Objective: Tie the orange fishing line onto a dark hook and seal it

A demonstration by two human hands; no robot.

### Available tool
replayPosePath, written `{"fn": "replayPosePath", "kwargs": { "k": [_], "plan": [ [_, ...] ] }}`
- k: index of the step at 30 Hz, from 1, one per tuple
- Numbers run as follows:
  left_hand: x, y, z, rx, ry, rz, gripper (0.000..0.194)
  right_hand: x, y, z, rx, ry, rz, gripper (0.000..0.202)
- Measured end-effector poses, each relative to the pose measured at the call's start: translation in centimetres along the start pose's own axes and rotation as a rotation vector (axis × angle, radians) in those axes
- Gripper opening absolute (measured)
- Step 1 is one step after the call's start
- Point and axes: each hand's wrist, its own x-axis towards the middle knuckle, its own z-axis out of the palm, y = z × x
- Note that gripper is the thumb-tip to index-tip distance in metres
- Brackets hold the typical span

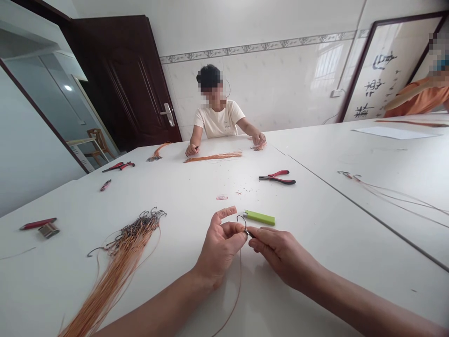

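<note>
My left hand (220, 241) pinches a dark fishing hook (238, 216) between thumb and fingertips, its bend pointing up. A thin orange-brown line (240, 281) hangs from the pinch down toward the table's front. My right hand (277, 248) is closed on a small dark metal tool (249, 232), its tip against the hook's shank; most of it is hidden by the fingers. Just beyond my hands lies a green lighter (259, 217). To the left is a large bundle of hooks (145, 222) tied to long orange lines (115, 276).
Red-handled pliers (278, 177) lie ahead on the white table (196, 196); another pair (119, 166) is at far left. A red tool (38, 223) and small spool (49, 230) sit left. Several hooked lines (351, 176) lie right. A person (219, 117) works opposite.
</note>
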Motion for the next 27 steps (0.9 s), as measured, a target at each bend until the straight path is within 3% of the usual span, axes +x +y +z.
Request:
{"fn": "replayPosePath", "kwargs": {
  "k": [4,10,17,27],
  "plan": [
    [0.09,-0.14,0.03,-0.014,-0.028,0.023,0.048,0.15,-0.32,-0.82,0.055,0.067,0.046,0.021],
    [0.13,-0.34,0.04,0.002,-0.064,0.047,0.047,0.03,-0.29,-0.88,0.243,0.084,0.253,0.020],
    [0.10,-0.51,0.20,0.048,-0.145,0.054,0.043,0.16,-0.08,-0.77,0.150,0.120,0.237,0.021],
    [0.10,-0.55,0.15,0.089,-0.151,0.003,0.042,0.39,0.05,-0.74,0.025,0.112,0.134,0.015]
  ]
}}
